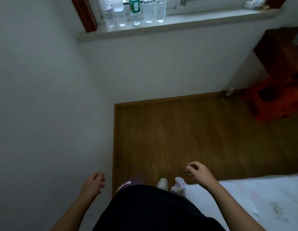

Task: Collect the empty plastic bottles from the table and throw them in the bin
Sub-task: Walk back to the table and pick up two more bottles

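Several clear plastic bottles (149, 10) stand upright in a row on the grey window sill (203, 20) at the top of the view. One among them has a green label (134, 6). My left hand (93, 183) hangs low beside the white wall, fingers loosely curled, holding nothing. Over the wooden floor my right hand (197, 171) also hangs low, fingers half curled and empty. Both hands are far below the bottles. No bin is in view.
A white wall (45, 97) fills the left side. A red-brown wooden cabinet (278, 72) stands at the right. A bed with a white patterned sheet (261, 202) lies at the lower right. Wooden floor (178, 130) stretches ahead to the wall under the sill. My shoe (162, 183) shows below.
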